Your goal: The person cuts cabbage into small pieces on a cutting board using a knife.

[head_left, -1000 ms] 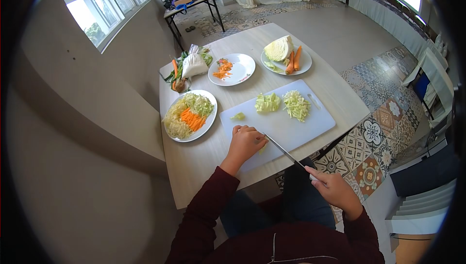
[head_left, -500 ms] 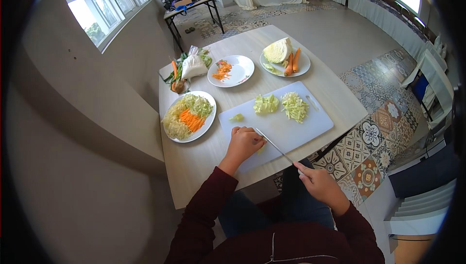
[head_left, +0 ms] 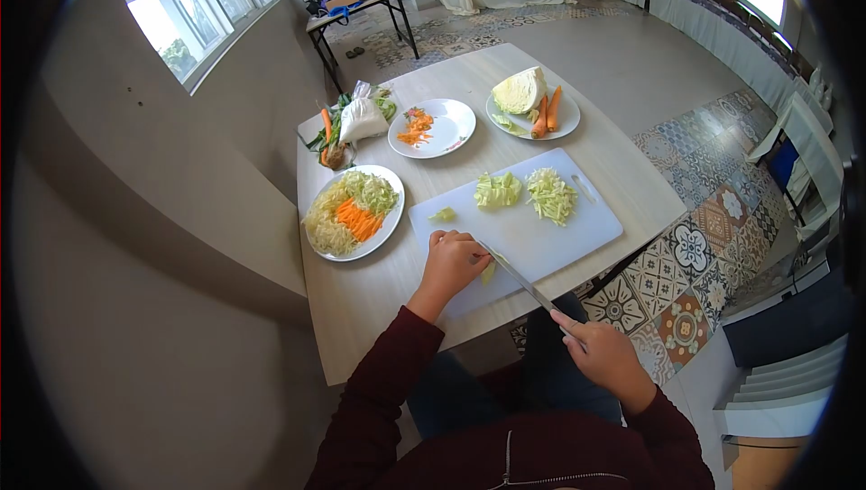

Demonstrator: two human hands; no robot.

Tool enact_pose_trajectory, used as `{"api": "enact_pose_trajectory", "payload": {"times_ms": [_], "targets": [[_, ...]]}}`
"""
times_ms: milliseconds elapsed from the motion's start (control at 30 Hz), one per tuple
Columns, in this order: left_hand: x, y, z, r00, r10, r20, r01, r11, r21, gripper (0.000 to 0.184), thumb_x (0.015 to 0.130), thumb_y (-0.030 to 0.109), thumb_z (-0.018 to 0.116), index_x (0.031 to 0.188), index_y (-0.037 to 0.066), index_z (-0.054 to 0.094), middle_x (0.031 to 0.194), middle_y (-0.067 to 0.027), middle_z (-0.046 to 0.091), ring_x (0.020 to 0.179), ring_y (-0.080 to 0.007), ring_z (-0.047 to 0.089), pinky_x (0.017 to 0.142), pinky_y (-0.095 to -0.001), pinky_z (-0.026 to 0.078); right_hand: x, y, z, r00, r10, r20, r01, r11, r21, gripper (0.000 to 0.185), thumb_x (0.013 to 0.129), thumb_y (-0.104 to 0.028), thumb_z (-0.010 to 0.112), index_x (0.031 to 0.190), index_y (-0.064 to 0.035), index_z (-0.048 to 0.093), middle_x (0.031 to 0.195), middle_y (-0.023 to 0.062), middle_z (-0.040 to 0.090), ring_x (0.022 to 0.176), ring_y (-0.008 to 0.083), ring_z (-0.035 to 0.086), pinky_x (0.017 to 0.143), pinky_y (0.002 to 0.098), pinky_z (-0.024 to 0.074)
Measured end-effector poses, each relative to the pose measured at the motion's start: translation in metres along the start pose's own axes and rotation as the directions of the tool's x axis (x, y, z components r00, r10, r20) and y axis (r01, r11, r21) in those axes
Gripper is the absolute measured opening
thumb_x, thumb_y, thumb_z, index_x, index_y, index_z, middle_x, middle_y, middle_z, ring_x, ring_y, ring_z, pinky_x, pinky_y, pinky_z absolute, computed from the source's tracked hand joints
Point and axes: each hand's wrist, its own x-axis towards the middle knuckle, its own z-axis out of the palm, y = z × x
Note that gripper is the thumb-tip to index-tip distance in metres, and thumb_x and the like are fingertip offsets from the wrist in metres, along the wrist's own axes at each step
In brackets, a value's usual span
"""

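Observation:
My right hand is closed around the handle of a knife. The blade slants up and left across the near part of a white cutting board, its tip by my left fingertips. My left hand has its fingers curled down on the board, holding a small pale-green cabbage piece, partly covered by the fingers. Farther up the board lie a stack of cut cabbage leaves, a pile of shredded cabbage and a small cabbage scrap.
Left of the board, a plate bears shredded vegetables. Behind are a plate with carrot shreds and a plate with a cabbage wedge and carrots. A white bag sits among vegetables. A wall borders the left.
My right hand has shifted slightly right and down, and the knife blade shows more of its flat side. More of the cabbage piece beside my left fingers is visible.

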Motion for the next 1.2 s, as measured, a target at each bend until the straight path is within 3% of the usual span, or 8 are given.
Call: {"api": "enact_pose_trajectory", "payload": {"times_ms": [400, 1200], "targets": [[0.002, -0.003, -0.004, 0.998, 0.039, 0.058, -0.036, 0.998, -0.054, 0.009, 0.077, 0.023, 0.081, 0.08, 0.015, 0.08, 0.081, 0.0002, 0.071, 0.084, -0.0203, 0.063, 0.088, -0.0372, 0.04, 0.002, 0.002, -0.014, 0.999, -0.004, -0.032, 0.011, 0.978, 0.21, 0.044, 0.097, -0.023, 0.058, 0.141, -0.0239, 0.058, 0.083, 0.0165, 0.069, 0.081, 0.0374, 0.067, 0.073, 0.0466, 0.0528], [0.002, 0.002, -0.005, 0.998, 0.065, 0.025, -0.065, 0.998, -0.018, 0.014, 0.076, 0.023, 0.083, 0.076, 0.012, 0.075, 0.079, -0.0002, 0.071, 0.08, -0.0209, 0.063, 0.086, -0.0369, 0.041, 0.009, -0.004, -0.008, 0.995, -0.061, -0.077, 0.075, 0.978, 0.195, 0.045, 0.098, -0.022, 0.057, 0.142, -0.025, 0.057, 0.084, 0.0178, 0.07, 0.079, 0.0378, 0.067, 0.072, 0.0462, 0.0535]]}}
